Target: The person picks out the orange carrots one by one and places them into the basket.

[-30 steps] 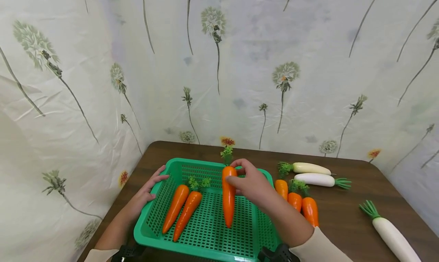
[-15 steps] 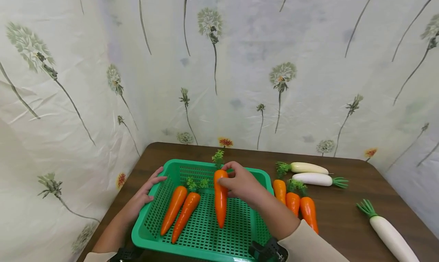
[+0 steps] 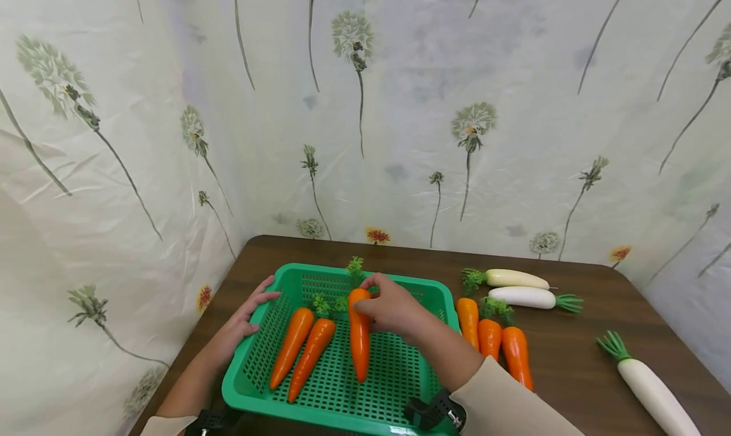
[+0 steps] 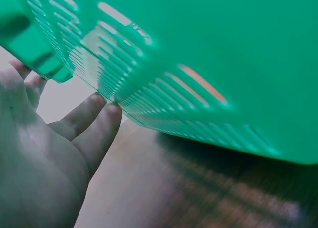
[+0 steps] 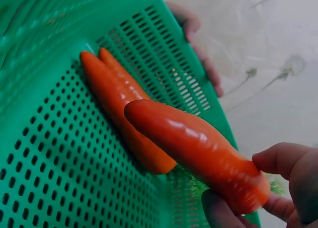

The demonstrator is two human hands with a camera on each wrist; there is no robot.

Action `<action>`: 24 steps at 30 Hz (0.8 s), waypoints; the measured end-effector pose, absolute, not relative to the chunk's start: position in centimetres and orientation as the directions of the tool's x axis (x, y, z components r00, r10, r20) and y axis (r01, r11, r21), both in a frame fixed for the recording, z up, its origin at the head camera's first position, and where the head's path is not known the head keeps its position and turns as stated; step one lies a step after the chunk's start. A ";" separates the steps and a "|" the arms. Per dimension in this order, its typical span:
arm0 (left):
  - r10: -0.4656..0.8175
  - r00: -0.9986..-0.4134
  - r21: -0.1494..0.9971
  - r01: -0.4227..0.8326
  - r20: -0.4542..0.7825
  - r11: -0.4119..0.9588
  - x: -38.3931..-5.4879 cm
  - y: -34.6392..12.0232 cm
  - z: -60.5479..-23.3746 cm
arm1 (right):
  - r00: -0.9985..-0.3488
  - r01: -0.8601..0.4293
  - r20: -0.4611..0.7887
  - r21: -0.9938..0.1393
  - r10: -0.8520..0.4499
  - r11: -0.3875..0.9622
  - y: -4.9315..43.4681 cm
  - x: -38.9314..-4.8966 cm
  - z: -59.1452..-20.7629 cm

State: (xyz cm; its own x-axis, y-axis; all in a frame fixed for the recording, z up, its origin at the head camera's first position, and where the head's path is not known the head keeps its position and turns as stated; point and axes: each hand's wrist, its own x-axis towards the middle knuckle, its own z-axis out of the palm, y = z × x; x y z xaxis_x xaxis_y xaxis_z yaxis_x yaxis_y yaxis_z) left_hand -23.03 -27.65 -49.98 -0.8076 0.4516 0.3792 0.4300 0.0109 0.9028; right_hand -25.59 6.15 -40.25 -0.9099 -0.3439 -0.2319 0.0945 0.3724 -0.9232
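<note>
My right hand [image 3: 388, 304] pinches a carrot [image 3: 360, 341] near its leafy top, holding it tip down over the green plastic basket [image 3: 400, 417]. In the right wrist view, the thumb and fingers grip the thick end of this carrot [image 5: 194, 143]. Two more carrots [image 3: 292, 347] [image 3: 311, 360] lie side by side inside the basket, at its left. My left hand [image 3: 237, 325] rests against the basket's left rim with its fingers extended. In the left wrist view, fingertips [image 4: 107, 116] touch the basket's slotted outer wall [image 4: 223, 49].
Right of the basket, three carrots [image 3: 516, 353] lie on the dark wooden table [image 3: 571, 372], partly behind the right arm. Two white radishes [image 3: 522, 297] [image 3: 516, 279] lie beyond them. Another white radish [image 3: 657, 391] lies at the far right. A floral cloth [image 3: 411, 106] hangs behind the table.
My right hand has moved left with the carrot, bringing it lower and closer to the two carrots in the basket. My left hand has stayed at the rim.
</note>
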 end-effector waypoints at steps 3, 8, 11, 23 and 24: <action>0.453 -0.806 0.901 0.433 0.382 0.009 -23.1 -27.7 -50.0 | -0.906 0.094 -0.239 -0.918 -0.349 0.385 5.8 -25.7 -40.5; 0.456 -0.801 0.897 0.441 0.388 0.013 -23.1 -27.7 -50.0 | -0.902 0.077 -0.251 -0.894 -0.351 0.440 5.4 -25.7 -41.2; 0.453 -0.803 0.897 0.441 0.388 0.013 -23.1 -27.7 -50.0 | -0.899 0.086 -0.264 -0.888 -0.349 0.452 5.2 -25.7 -41.5; 0.463 -0.809 0.912 0.410 0.362 0.002 -22.9 -27.6 -49.6 | -0.876 0.116 -0.303 -0.887 -0.375 0.447 5.1 -25.8 -42.3; 0.463 -0.810 0.913 0.407 0.360 0.002 -22.9 -27.7 -49.6 | -0.874 0.120 -0.307 -0.889 -0.378 0.443 5.1 -25.8 -42.5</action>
